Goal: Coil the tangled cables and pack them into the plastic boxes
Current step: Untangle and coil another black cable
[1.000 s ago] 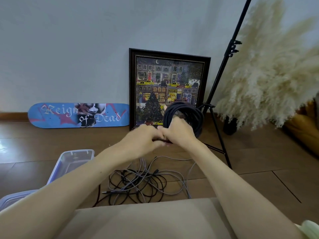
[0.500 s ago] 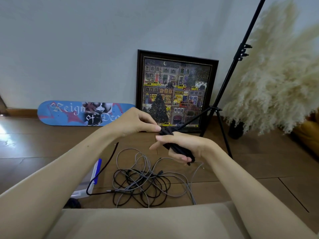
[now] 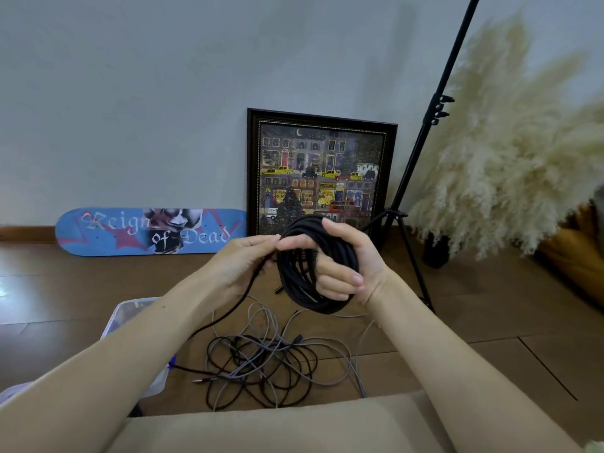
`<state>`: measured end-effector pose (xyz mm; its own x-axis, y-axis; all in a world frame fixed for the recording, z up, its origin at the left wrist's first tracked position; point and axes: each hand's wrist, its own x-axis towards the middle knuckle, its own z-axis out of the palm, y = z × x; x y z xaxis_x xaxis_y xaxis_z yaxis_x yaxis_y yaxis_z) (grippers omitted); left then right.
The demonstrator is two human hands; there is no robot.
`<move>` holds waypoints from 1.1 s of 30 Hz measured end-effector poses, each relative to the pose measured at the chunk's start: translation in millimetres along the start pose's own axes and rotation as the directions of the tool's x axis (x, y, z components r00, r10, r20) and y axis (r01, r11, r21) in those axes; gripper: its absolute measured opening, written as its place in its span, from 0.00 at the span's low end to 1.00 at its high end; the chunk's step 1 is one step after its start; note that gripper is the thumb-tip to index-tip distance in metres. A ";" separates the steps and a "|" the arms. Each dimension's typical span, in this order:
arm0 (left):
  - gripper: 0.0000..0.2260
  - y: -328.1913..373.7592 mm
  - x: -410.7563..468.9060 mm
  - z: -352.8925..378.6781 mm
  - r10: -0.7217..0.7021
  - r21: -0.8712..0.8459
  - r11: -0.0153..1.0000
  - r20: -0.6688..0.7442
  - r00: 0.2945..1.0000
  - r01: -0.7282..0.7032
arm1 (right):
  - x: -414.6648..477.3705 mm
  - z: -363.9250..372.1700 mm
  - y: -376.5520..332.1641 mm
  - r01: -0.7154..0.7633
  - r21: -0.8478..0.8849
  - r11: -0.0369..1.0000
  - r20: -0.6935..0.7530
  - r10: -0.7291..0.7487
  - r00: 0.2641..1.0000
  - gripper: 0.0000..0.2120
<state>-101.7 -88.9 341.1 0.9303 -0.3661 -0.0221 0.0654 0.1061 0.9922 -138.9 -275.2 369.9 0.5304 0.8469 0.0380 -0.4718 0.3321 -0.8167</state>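
A coil of thick black cable [image 3: 295, 282] hangs upright in mid-air over the wooden floor. My right hand [image 3: 346, 266] grips its right side, fingers curled through the loops. My left hand [image 3: 242, 259] pinches the loose strand of the same cable at the coil's left edge; that strand trails down under my left forearm. Below the hands a tangle of grey and black cables [image 3: 268, 364] lies on the floor. A clear plastic box [image 3: 130, 310] stands at the left, mostly hidden by my left arm.
A framed picture [image 3: 322, 171] and a blue skateboard deck [image 3: 147, 231] lean on the wall. A black tripod stand [image 3: 415, 197] and pampas grass [image 3: 510, 152] stand at the right. A beige cushion edge [image 3: 277, 426] fills the bottom of the view.
The coil has swung from edge-on across my right palm to upright, loops facing me. My right hand turned and curled round it; my left hand stays pinching the loose strand.
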 end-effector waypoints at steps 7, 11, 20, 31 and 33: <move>0.09 -19.1 -3.1 25.1 -0.128 -0.015 0.992 0.028 0.991 0.129 | -5.4 -4.7 -1.8 0.239 0.146 0.960 -0.092 -0.228 0.969 0.27; 0.11 -26.6 -9.3 42.5 -0.202 -0.061 0.977 0.030 0.979 0.204 | -3.4 -3.6 -2.1 0.306 0.146 0.941 -0.170 -0.281 0.944 0.27; 0.11 -25.0 -10.4 36.5 -0.222 0.353 0.920 0.112 0.968 0.170 | 4.5 4.8 -6.0 0.400 -0.146 0.905 -0.565 -0.408 0.717 0.29; 0.26 0.8 -30.1 53.4 -0.113 0.586 0.809 0.223 0.968 -0.041 | 7.1 1.3 -1.8 0.202 -0.458 0.866 -0.777 -0.500 0.381 0.12; 0.25 1.1 -28.0 50.9 -0.125 0.570 0.821 0.207 0.970 -0.016 | 8.3 2.2 -0.3 0.144 -0.488 0.861 -0.775 -0.503 0.383 0.15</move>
<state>-146.1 -125.6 349.0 0.8201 -0.5595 -0.1198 -0.1668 -0.4341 0.8853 -135.9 -267.4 371.7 0.9861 -0.1648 -0.0206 0.0139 0.2056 -0.9785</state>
